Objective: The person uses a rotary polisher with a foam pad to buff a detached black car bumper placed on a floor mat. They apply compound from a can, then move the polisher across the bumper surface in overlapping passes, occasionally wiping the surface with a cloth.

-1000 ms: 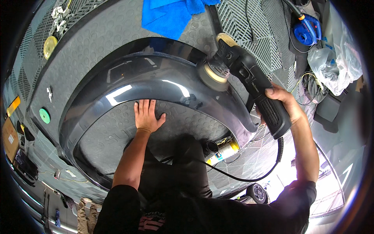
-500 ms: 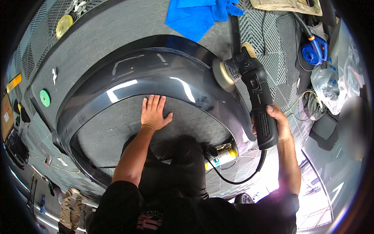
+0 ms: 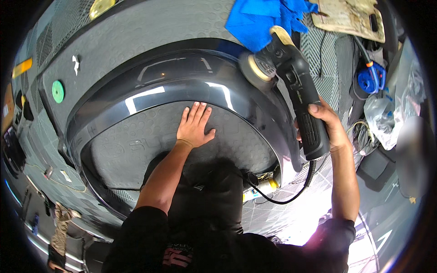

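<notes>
A glossy dark curved car panel arches across the middle, with bright light reflections on it. My left hand lies flat with fingers spread, fingertips at the panel's inner edge. In my right hand is the rear handle of a black power polisher, thumb on top and fingers wrapped beneath. Its round pad is tilted against the right upper part of the panel; whether it spins, I cannot tell. From the handle's end a black cord loops down toward my legs.
A grey mat lies under the panel. Blue cloths rest beyond it. Right of them are a stained board, a blue tool and clear plastic bags. A green disc sits left; a yellow-and-white bottle lies near my knee.
The polisher has moved farther away and slightly left on the panel. My left hand has slid a little right along the inner edge. The view has shifted somewhat.
</notes>
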Available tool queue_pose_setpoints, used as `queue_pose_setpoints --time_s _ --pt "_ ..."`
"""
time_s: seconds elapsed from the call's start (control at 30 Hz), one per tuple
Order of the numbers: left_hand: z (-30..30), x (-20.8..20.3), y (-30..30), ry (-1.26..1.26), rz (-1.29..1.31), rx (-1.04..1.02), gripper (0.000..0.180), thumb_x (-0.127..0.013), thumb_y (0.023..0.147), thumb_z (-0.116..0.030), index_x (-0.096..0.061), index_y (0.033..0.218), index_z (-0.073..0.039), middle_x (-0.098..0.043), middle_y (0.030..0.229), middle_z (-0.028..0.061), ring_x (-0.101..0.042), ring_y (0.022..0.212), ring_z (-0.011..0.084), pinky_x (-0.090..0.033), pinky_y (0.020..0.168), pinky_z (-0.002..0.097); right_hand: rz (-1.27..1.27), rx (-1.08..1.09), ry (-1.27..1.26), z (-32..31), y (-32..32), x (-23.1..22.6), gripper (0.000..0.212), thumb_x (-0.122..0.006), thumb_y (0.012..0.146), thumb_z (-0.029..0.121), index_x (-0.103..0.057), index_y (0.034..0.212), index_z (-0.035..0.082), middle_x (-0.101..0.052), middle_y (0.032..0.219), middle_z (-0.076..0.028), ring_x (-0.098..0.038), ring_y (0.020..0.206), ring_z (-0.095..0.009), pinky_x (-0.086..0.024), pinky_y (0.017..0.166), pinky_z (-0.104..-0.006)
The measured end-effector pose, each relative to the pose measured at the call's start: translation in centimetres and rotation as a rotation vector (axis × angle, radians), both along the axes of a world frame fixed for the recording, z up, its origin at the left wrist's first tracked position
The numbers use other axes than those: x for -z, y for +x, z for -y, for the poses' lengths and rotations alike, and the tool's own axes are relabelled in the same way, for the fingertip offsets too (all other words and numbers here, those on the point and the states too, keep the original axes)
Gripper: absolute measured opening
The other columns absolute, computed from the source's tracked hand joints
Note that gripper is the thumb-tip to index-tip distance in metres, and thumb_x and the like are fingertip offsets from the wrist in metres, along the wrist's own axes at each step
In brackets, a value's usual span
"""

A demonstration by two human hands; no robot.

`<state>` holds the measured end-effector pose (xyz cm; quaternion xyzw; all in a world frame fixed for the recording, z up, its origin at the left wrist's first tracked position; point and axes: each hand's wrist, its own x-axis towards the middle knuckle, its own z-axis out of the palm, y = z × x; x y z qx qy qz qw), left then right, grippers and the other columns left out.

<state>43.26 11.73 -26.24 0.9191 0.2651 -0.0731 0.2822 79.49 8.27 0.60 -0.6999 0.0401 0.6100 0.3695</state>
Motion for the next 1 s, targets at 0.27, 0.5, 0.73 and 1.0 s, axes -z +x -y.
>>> queue_pose_setpoints --time_s 0.27,0.5,0.73,1.0 --pt "-0.8 -1.0 0.0 -0.043 0.072 -0.026 0.085 -0.063 0.088 -0.056 -0.040 0.157 -0.011 -0.029 0.168 0.0114 -0.023 0.156 0.0297 -0.019 0.126 0.0532 -0.050 -0.017 -0.082 -3.5 -0.4 -1.2 0.056 -0.071 0.089 0.036 -0.050 0.128 0.001 -0.061 0.093 -0.016 -0.071 0.071 -0.028 -0.064 0.056 -0.0429" --pt "-1.7 -1.8 -1.0 -0.102 0.152 -0.001 0.082 -0.059 0.092 -0.056 -0.041 0.157 -0.009 -0.026 0.169 0.0117 -0.018 0.158 0.0280 -0.016 0.128 0.0487 0.058 -0.221 -0.122 -12.0 -5.1 -1.7 0.051 -0.065 0.095 0.043 -0.057 0.115 -0.002 -0.068 0.077 -0.021 -0.068 0.052 -0.031 -0.059 0.049 -0.0382" --pt "-9.1 -4.6 -12.6 -0.103 0.160 -0.411 0.065 -0.071 0.085 -0.035 -0.056 0.139 -0.002 -0.043 0.151 0.0206 -0.035 0.145 0.0391 -0.023 0.121 0.0569 0.082 -0.451 -0.195 -19.8 -8.1 -2.2 0.044 -0.064 0.099 0.044 -0.058 0.117 0.003 -0.070 0.081 -0.020 -0.068 0.055 -0.030 -0.058 0.049 -0.0379" --pt "-9.9 -2.3 -29.3 0.250 0.157 -1.149 0.080 -0.070 0.089 -0.031 -0.036 0.149 0.010 -0.032 0.154 0.0344 -0.030 0.144 0.0504 -0.019 0.121 0.0607 0.098 -0.430 -0.348 -19.5 -7.1 -3.8 0.050 -0.069 0.093 0.050 -0.060 0.108 0.004 -0.069 0.079 -0.017 -0.068 0.055 -0.027 -0.056 0.051 -0.0357"
